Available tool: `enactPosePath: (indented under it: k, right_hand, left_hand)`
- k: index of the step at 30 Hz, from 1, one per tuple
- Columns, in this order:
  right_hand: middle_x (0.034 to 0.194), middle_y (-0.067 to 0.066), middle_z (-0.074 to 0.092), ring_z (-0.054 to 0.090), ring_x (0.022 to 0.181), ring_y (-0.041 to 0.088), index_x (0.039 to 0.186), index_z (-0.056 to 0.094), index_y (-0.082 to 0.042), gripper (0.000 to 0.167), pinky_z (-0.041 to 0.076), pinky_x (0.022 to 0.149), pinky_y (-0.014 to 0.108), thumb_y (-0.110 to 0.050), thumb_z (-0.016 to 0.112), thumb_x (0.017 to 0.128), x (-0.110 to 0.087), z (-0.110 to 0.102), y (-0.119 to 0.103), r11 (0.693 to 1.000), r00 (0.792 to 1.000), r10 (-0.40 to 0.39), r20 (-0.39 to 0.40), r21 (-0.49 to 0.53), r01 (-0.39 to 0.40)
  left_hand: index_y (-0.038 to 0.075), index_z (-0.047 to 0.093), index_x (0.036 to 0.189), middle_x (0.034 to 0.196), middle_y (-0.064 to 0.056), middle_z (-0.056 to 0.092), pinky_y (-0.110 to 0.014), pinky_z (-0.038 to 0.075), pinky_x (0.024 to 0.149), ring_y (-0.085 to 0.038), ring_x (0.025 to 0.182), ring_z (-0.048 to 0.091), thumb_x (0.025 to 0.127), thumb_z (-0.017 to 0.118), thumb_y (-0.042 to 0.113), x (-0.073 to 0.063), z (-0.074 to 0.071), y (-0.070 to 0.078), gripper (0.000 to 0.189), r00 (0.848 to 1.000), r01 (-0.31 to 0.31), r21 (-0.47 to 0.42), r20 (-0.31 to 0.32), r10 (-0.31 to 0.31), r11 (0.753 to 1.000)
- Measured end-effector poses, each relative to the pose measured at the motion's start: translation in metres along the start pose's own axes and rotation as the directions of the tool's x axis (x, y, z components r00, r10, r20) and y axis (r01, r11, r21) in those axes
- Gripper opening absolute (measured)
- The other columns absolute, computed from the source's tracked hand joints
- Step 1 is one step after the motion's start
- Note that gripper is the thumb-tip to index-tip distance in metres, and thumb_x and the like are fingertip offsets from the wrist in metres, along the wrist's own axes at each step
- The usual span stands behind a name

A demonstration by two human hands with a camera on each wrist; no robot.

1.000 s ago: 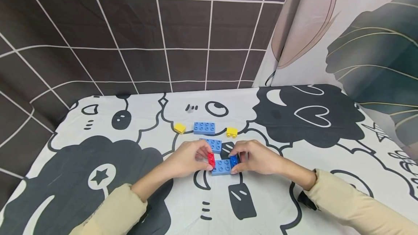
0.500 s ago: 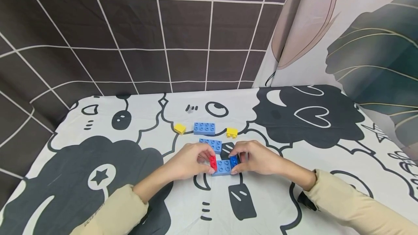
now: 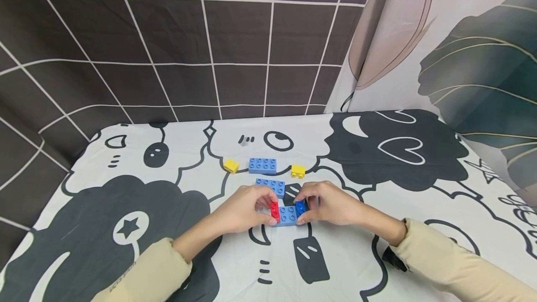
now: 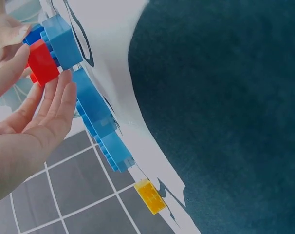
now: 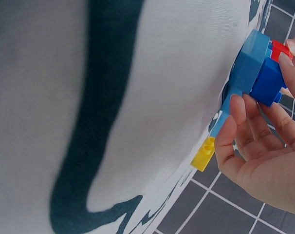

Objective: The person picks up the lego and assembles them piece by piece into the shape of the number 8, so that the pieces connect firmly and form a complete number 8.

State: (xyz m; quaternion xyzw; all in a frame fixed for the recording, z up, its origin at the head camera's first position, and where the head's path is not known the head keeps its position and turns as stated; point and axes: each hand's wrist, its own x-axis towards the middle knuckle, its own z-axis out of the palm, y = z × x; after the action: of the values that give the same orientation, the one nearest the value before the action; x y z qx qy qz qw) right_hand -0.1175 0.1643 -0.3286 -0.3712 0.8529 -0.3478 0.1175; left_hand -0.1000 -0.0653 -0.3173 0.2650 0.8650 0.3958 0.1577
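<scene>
Dark brown, white-gridded cloth (image 3: 168, 31) lines the far and left sides; a pale, leaf-printed curtain (image 3: 470, 55) hangs right, beyond a black-and-white, cartoon-printed cover (image 3: 239, 274).

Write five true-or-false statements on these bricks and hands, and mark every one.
1. The left hand holds a red brick. True.
2. The right hand holds a yellow brick. False: it holds a dark blue brick.
3. The farthest light blue brick lies between two yellow bricks. True.
4. All the light blue bricks are stacked in one tower. False: they sit in three separate spots.
5. Both sleeves are beige. True.
</scene>
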Motion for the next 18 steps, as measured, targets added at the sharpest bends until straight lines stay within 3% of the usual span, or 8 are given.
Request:
enactPosePath:
  k: [18]
  right_hand:
    - [0.076,-0.008,0.056,0.049,0.062,0.005,0.091,0.069,-0.006,0.027,0.04,0.054,0.021,-0.022,0.079,0.071,-0.0004,0.0,-0.0003,1.0,1.0,0.001,-0.002,0.001,-0.001]
  left_hand:
    - [0.008,0.062,0.096,0.085,0.004,0.06,-0.034,0.047,0.077,-0.016,0.085,0.058,0.074,0.075,0.009,0.0009,0.002,-0.002,0.026,1.0,-0.006,0.006,0.004,0.006,1.0]
